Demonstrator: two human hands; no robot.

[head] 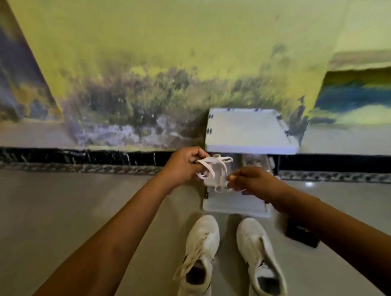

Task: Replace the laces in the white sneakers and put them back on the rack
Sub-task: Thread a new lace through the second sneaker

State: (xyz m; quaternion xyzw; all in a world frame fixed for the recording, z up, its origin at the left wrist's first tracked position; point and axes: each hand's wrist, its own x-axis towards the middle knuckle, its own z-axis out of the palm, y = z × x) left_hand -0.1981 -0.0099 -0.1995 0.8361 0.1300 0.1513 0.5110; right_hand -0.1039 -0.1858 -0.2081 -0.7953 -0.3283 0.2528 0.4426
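Two white sneakers stand side by side on the floor below my arms, toes pointing away. The left sneaker (199, 259) has a loose lace spilling over its side; the right sneaker (260, 261) shows no lace. In the air above the white rack (250, 128) I hold a bundle of white laces (215, 173). My left hand (184, 166) grips its upper left loops. My right hand (252, 181) pinches its lower right end.
The rack stands against a stained yellow wall (180, 53) with a black skirting strip (71, 155). Its lower shelf (235, 203) sits just beyond the sneakers' toes. A small black object (298, 233) lies on the floor under my right forearm. Pale tiled floor (53, 221) spreads to the left.
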